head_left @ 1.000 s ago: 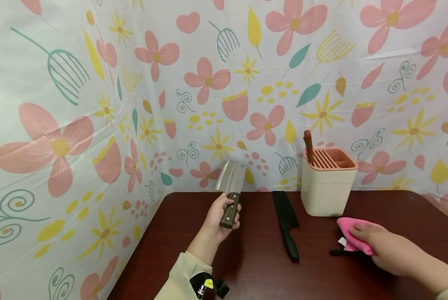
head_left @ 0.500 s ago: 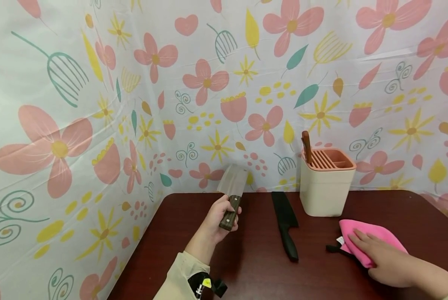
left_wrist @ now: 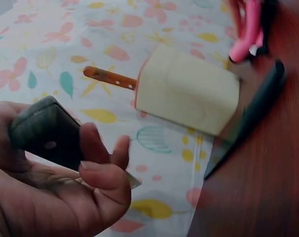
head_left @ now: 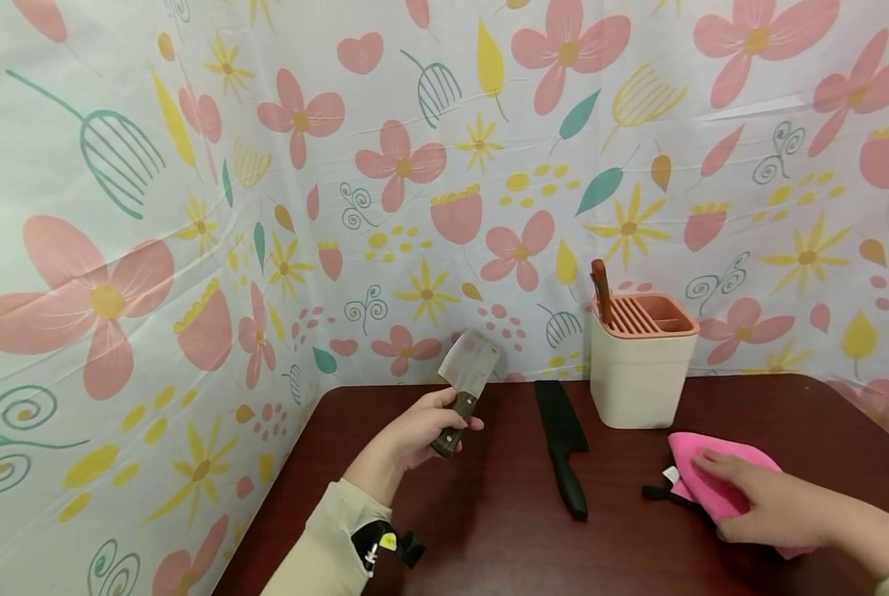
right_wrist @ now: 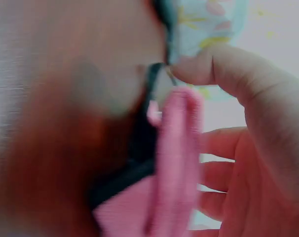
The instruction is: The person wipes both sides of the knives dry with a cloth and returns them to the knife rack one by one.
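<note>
My left hand [head_left: 428, 424] grips a cleaver [head_left: 468, 364] by its dark wooden handle, blade pointing up and away. In the left wrist view the handle's butt [left_wrist: 46, 131] shows close up, with most of the blade hidden by the fingers. At the right, my right hand [head_left: 768, 501] rests on a pink cloth [head_left: 728, 451], fingers extended over it and thumb spread. A white tag and a black strip [head_left: 664, 493] stick out from the cloth's left side. The right wrist view, blurred, shows the cloth [right_wrist: 179, 163] alongside the fingers, with the thumb apart from them.
A black knife [head_left: 561, 447] lies on the dark red table [head_left: 504, 546] between the hands. Behind it stands a cream knife block [head_left: 641, 381] with an orange slotted top, holding a brown-handled knife [head_left: 601, 291]. Flower-patterned sheeting [head_left: 385, 248] hangs behind and at the left.
The cleaver's blade has tilted rightward as my left hand turned. My right hand has opened its thumb away from its fingers, and more of the pink cloth shows spread out under it.
</note>
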The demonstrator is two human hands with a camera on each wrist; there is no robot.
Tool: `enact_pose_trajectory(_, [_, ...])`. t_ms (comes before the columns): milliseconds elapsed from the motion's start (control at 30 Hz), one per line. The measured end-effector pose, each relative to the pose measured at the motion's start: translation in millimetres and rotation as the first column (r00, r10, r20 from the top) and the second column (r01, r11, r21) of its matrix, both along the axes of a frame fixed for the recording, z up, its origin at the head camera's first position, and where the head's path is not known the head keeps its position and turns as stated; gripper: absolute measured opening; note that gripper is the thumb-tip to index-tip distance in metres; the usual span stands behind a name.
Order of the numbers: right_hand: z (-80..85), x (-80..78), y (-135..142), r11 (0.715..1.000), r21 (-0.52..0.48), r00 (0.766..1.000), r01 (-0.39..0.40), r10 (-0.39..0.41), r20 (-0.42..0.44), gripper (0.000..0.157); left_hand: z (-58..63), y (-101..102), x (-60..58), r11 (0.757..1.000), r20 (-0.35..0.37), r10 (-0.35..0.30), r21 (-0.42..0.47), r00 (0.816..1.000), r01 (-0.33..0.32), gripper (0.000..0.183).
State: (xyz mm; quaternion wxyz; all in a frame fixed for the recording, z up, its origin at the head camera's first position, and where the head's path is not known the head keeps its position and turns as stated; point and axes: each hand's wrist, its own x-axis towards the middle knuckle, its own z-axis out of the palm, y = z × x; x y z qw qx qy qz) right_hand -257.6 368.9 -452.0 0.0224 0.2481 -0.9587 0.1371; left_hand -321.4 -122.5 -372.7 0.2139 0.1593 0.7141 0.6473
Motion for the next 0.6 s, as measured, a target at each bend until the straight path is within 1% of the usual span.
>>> enact_pose_trajectory(67, [12.6, -2.2, 0.4, 0.999, 0.026, 1.0, 0.023, -0.023, -0.011, 0.082, 5.1, -4.3, -4.3, 0.998, -0.01, 0.007, -0.06, 1.0, -0.007, 0.064])
enact_pose_trajectory(100, [19.1, -3.8, 0.8, 0.999, 0.029, 0.999, 0.034, -0.034, -0.009, 0.083, 8.1, -6.6, -6.0, 0.996, -0.016, 0.016, -0.092, 1.0, -0.017, 0.063])
enact_pose_trajectory(167, [32.1, -7.2, 1.7, 0.998, 0.034, 0.998, 0.058, -0.057, -0.032, 0.083, 14.5, -10.0, -9.2, 0.988, -0.035, 0.037, -0.147, 0.999, -0.042, 0.062])
enact_pose_trajectory(233, [44.8, -12.2, 3.8, 0.997, 0.03, 0.995, 0.074, -0.072, -0.066, 0.082, 20.4, -13.7, -12.6, 0.978, -0.056, 0.054, -0.198, 0.997, -0.064, 0.061])
enact_pose_trajectory(333, [64.2, -21.8, 6.6, 0.995, 0.02, 0.99, 0.096, -0.093, -0.104, 0.08, 28.9, -18.9, -16.8, 0.956, -0.121, 0.081, -0.27, 0.989, -0.111, 0.057])
enact_pose_trajectory(400, [76.6, -29.5, 7.9, 0.994, 0.0, 0.987, 0.11, -0.109, -0.119, 0.081, 34.1, -22.8, -20.1, 0.939, -0.172, 0.093, -0.313, 0.981, -0.144, 0.053])
enact_pose_trajectory(500, [94.1, -40.6, 7.5, 0.99, -0.05, 0.984, 0.134, -0.139, -0.112, 0.083, 43.2, -27.2, -23.5, 0.908, -0.256, 0.113, -0.366, 0.96, -0.204, 0.046])
enact_pose_trajectory(600, [109.2, -51.2, 4.2, 0.983, -0.098, 0.979, 0.154, -0.165, -0.117, 0.081, 53.6, -29.7, -24.1, 0.88, -0.318, 0.132, -0.398, 0.939, -0.259, 0.041])
